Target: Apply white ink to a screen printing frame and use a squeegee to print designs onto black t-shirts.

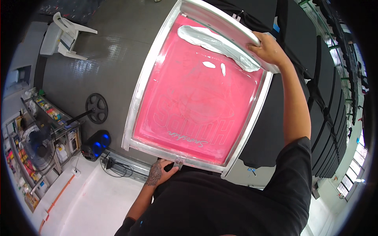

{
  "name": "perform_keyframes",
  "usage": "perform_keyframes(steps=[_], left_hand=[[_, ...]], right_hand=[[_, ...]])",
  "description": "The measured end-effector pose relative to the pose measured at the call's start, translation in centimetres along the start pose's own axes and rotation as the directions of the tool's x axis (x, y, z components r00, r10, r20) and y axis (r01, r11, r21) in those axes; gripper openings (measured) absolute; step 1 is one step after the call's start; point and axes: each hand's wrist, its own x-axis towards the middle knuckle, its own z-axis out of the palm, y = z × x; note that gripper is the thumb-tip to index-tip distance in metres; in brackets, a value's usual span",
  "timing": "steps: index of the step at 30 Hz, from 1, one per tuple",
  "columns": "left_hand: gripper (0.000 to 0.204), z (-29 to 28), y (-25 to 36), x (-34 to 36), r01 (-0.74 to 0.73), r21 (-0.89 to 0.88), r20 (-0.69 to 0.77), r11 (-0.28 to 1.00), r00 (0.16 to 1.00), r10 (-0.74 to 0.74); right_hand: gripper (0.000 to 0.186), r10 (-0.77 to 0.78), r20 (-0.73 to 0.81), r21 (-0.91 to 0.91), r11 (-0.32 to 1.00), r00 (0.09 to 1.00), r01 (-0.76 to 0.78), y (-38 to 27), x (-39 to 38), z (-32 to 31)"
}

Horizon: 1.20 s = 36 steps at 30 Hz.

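A screen-printing frame (pixel 138 102) with pink mesh (pixel 197 98) and faint design lines fills the middle. A thick streak of white ink (pixel 212 44) runs across the far end, with smaller smears below it. My right hand (pixel 267 50) grips a long white bar (pixel 220 15) along the frame's far edge, fingers curled over it near its right end. At the frame's near edge, my left hand (pixel 160 171) is beside a small metal fitting (pixel 179 163), thumb reaching toward it; its fingers are partly hidden under the frame.
Black draped boards (pixel 295 118) line the right side. At left are a white plastic chair (pixel 59 41), a pedestal fan (pixel 37 147), a shelf trolley (pixel 51 110) with containers, a black speaker (pixel 94 145) with blue lights, and cables (pixel 118 169) by the ledge.
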Motion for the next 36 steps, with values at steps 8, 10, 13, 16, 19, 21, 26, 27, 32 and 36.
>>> perform_keyframes(steps=[8, 10, 13, 16, 19, 21, 26, 27, 32, 36], left_hand=[[0.03, 2.4, -1.8, -0.1, 0.252, -0.315, 0.211, 0.915, 0.959, -0.191], [0.029, 2.5, -1.9, -0.1, 0.086, -0.301, 0.08, 0.95, 0.995, -0.064], [0.029, 2.6, -2.4, 0.2, 0.103, -0.314, 0.133, 0.944, 0.989, -0.063], [0.028, 2.3, -2.0, 0.1, 0.096, -0.301, 0.125, 0.949, 0.99, -0.06], [0.027, 2.1, -1.6, 0.0, 0.102, -0.335, 0.122, 0.937, 0.99, -0.064], [0.024, 2.4, -1.9, 0.1, 0.097, -0.349, 0.121, 0.932, 0.991, -0.058], [0.02, 1.9, -1.7, 0.3, 0.086, -0.295, 0.135, 0.951, 0.99, -0.047], [0.02, 2.1, -2.0, 0.0, 0.082, -0.294, 0.137, 0.952, 0.99, -0.043], [0.022, 1.3, -2.2, 0.0, -0.024, -0.279, 0.124, 0.96, 0.99, 0.061], [0.023, -0.3, -1.6, 0.3, -0.037, -0.174, 0.184, 0.984, 0.98, 0.069]], right_hand=[[0.036, 0.04, 0.131, -0.276, 0.961, 0.991, -0.002, -2.2, 0.0, -1.9], [0.038, 0.035, 0.141, -0.298, 0.954, 0.989, 0.009, -1.8, 0.6, -1.1], [0.037, -0.001, 0.091, -0.225, 0.974, 0.996, 0.021, -1.3, 1.3, 0.9], [0.038, 0.015, 0.111, -0.179, 0.984, 0.994, 0.005, -1.3, 2.1, 1.1], [0.039, 0.026, 0.131, -0.191, 0.982, 0.991, -0.001, 0.6, 2.6, 1.9], [0.039, 0.025, 0.127, -0.178, 0.984, 0.992, -0.002, 1.8, 2.8, 2.6], [0.042, 0.032, 0.112, -0.146, 0.989, 0.993, -0.015, 0.9, 2.1, 2.0], [0.041, 0.024, 0.103, -0.159, 0.987, 0.994, -0.008, 0.6, 1.8, 1.8], [0.038, 0.068, 0.088, -0.172, 0.984, 0.994, -0.052, -0.3, -0.4, 0.5], [0.037, 0.066, 0.045, -0.103, 0.993, 0.997, -0.061, 0.6, -1.1, 0.2]])
